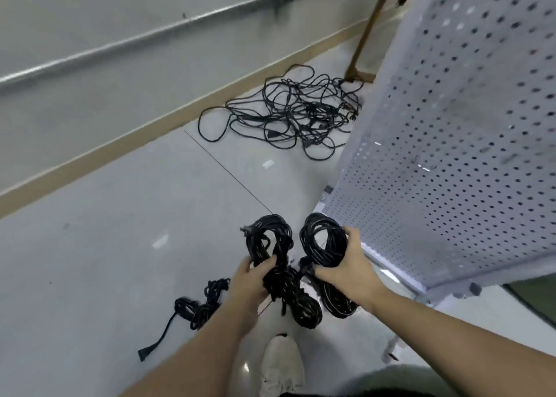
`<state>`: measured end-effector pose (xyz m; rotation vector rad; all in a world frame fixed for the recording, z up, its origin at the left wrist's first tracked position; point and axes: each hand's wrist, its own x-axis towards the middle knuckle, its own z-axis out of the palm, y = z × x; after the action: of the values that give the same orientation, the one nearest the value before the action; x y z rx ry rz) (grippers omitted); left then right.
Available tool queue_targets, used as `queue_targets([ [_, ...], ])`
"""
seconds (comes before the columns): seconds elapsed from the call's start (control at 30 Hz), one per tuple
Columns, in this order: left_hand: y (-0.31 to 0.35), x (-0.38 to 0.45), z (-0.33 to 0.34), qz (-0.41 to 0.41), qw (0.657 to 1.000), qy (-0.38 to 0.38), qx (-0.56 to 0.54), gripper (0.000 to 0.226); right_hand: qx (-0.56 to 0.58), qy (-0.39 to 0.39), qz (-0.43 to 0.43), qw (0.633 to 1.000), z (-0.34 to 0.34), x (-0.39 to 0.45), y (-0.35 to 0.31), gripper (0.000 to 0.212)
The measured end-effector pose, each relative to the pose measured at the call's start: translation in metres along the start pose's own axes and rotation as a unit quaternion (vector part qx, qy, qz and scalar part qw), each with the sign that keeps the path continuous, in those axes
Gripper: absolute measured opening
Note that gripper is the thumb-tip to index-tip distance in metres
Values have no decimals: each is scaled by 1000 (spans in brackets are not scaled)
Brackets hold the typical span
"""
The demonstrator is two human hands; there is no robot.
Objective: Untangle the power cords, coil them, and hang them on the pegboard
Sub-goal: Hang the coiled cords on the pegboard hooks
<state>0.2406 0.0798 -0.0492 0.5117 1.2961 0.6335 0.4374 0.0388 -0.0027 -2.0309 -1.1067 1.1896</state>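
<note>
Hands: left [251,279], right [346,269] each grip coiled cord [323,243].

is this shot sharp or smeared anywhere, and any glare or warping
Head view: wide-angle bending curves the wall rail and tilts the pegboard; the pegboard's upper holes smear with motion blur; soft ceiling-light glints show on the floor; the coiled cords in the left hand and right hand look reasonably sharp.

Black cords [296,112] — tangled on floor, others coiled [326,240]
</note>
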Motion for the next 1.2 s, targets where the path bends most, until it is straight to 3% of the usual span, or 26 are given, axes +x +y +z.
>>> queue_targets([
  [0.33, 114, -122, 72, 197, 969, -133, 75, 35, 103, 187, -184, 959, -84, -101, -87, 84],
  [0.73, 212, -169, 167, 299, 931, -207, 27, 34, 100, 315, -261, 907, -168, -124, -145, 82],
  [0.93, 253, -170, 193, 317, 921, -225, -10, 27, 66, 334, -287, 895, -188, -117, -175, 83],
  [1.2, 270, -140, 205, 279, 932, -224, 60, 32, 75, 341, -287, 892, -195, -106, -182, 83],
])
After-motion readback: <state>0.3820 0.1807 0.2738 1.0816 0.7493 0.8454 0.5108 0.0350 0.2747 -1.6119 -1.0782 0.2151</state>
